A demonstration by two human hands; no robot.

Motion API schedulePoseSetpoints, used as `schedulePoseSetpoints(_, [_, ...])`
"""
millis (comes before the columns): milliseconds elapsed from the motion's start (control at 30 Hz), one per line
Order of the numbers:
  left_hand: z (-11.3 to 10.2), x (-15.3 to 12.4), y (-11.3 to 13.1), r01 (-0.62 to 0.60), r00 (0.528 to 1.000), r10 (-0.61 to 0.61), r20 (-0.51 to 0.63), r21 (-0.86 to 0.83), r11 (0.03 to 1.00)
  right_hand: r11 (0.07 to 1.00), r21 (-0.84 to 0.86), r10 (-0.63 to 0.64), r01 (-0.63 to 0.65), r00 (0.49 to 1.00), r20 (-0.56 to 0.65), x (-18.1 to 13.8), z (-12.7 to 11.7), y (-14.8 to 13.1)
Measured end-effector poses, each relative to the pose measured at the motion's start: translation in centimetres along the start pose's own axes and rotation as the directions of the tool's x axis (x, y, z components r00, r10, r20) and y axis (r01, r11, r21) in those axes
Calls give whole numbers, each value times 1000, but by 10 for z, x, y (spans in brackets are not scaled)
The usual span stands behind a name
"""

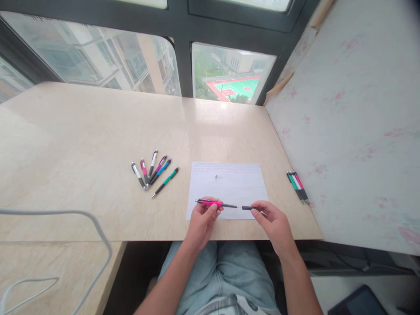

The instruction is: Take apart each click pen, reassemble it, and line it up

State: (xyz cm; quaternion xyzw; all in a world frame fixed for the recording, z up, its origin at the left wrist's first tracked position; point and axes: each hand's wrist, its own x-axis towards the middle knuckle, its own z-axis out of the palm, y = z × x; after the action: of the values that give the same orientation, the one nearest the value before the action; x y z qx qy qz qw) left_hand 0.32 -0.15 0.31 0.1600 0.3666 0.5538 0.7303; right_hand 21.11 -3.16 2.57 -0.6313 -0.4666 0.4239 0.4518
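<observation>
My left hand (203, 221) is closed around the pink barrel of a ballpoint pen (212, 202), whose dark inner refill (229, 205) sticks out to the right. Between thumb and fingers, my right hand (273, 222) pinches a black pen grip (246, 208). The grip lies in line with the refill's tip, close to its end; whether they touch is hard to tell. Both hands are over a white sheet of paper (226, 190) with lines of writing along its top. A tiny dark piece (216, 176), perhaps a pen tip, rests on the sheet.
Several assembled pens (159, 168) lie fanned out left of the paper. More pens (298, 187) lie side by side at the right, against the flowered wall (354, 131). A grey cable (88, 214) loops across the lower left. Windows (234, 74) stand behind the pale tabletop (82, 131).
</observation>
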Motion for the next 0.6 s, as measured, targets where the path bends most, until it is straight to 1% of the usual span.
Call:
schedulePoseSetpoints(167, [1,-1,0,-20,1000,20,6,43,999,996,-51,-70,70,997,12,-4,3,-5])
schedulePoseSetpoints(367, [0,0,-1,-36,998,30,55,101,994,974,-163,-153,160,987,50,-5,17,-17])
schedulePoseSetpoints(500, [-1,-1,-2,-46,994,31,109,140,989,962,-181,-192,203,978,80,-5,27,-22])
schedulePoseSetpoints(600, [0,-1,-1,-52,993,36,112,145,988,959,-183,-201,217,974,106,-3,33,-23])
